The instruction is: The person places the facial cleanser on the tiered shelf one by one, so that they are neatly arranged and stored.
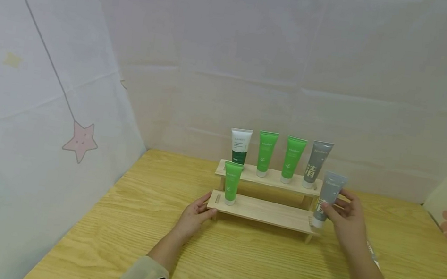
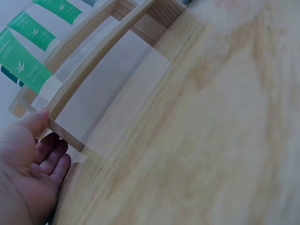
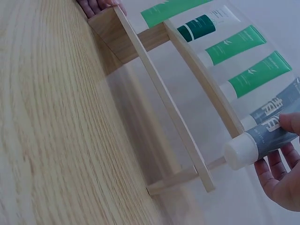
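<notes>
A two-tier wooden display rack (image 1: 264,212) stands on the table. My left hand (image 1: 194,216) holds its lower left end, thumb at the board's corner and fingers curled by the leg (image 2: 68,133). My right hand (image 1: 348,219) grips a grey squeeze tube (image 1: 330,197), white cap down, over the right end of the lower board. In the right wrist view the cap (image 3: 241,151) hangs beside the board's end. One green tube (image 1: 232,183) stands at the lower board's left. Along the upper board are a white-and-green tube (image 1: 240,144), two green tubes (image 1: 266,152) and another grey tube (image 1: 316,164).
A pale printed item (image 1: 372,256) lies on the wooden table (image 1: 252,267), partly hidden behind my right forearm. Behind the rack hangs a light cloth backdrop (image 1: 238,65), and a patterned sheet (image 1: 35,132) closes off the left side.
</notes>
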`<state>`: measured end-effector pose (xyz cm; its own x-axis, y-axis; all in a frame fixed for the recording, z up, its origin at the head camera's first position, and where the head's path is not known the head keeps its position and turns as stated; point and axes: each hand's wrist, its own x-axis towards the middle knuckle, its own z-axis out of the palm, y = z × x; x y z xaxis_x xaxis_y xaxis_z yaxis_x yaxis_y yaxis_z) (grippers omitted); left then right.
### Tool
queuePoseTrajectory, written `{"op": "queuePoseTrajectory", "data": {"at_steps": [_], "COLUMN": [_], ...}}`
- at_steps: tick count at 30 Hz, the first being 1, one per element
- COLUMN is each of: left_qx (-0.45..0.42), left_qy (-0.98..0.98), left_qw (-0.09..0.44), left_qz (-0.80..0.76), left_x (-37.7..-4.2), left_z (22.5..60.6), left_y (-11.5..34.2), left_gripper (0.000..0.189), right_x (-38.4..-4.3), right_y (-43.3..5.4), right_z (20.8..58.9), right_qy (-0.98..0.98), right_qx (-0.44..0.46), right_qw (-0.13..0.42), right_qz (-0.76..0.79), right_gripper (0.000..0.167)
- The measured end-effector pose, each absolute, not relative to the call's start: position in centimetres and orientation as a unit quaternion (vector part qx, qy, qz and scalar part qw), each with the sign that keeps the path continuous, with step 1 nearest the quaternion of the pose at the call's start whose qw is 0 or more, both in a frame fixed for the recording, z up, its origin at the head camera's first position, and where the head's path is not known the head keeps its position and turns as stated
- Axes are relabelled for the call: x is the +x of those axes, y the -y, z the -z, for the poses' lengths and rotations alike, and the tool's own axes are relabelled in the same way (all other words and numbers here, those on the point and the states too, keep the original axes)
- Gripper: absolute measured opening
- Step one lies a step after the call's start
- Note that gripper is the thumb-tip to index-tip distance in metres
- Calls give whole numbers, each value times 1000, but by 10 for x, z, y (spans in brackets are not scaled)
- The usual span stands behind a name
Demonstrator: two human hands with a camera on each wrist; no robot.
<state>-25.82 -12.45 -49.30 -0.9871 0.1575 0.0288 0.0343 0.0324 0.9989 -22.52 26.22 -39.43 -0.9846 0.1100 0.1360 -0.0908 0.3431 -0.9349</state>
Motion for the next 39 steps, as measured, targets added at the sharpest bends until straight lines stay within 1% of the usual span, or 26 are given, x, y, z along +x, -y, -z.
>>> {"op": "queuePoseTrajectory", "data": {"at_steps": [11,30,34,39], "left_qx": [65,50,57,88], "left_qy": [-720,-726,-721,-727], "left_qw": [45,39,40,29], "left_qz": [-689,-684,-689,-681], "left_x": [-258,-255,-254,-254], "left_z": [492,489,488,489], "left_y": [124,122,123,125], "left_gripper": [68,65,67,72], "right_x": [-234,-252,-257,-262], "right_y": [-232,-185,-177,-167], "right_z": [392,392,394,396], "right_qy": [804,774,777,777], "right_qx": [-11,0,5,11], "right_qw": [86,65,63,57], "right_qz": [-589,-630,-627,-627], "right_gripper": [71,62,60,59]}}
